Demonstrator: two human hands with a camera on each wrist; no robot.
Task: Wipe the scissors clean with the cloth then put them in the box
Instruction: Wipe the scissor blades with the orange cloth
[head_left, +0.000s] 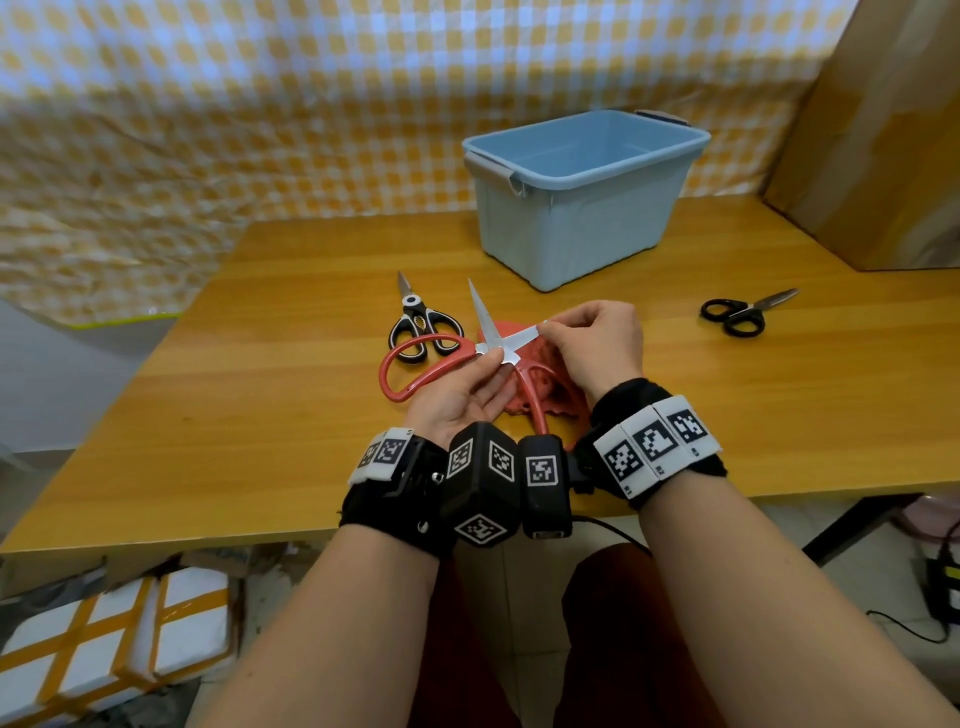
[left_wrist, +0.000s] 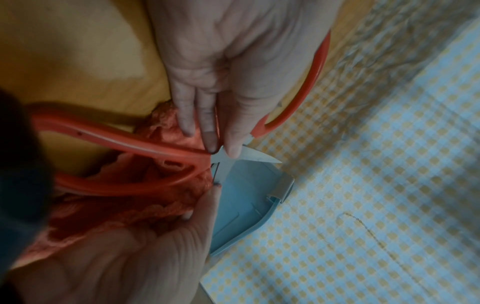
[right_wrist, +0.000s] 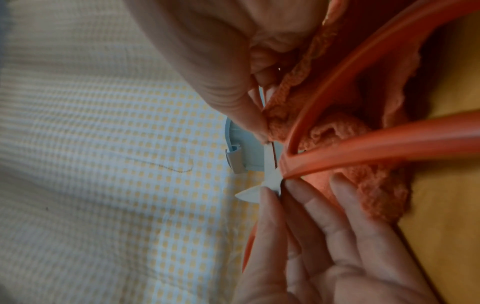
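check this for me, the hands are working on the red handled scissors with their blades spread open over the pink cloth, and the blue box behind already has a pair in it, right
Not quite: the blue box looks empty in the head view. The rest holds: the left hand and right hand hold the red handled scissors, blades open, over the pink cloth. Two black handled pairs lie on the table.
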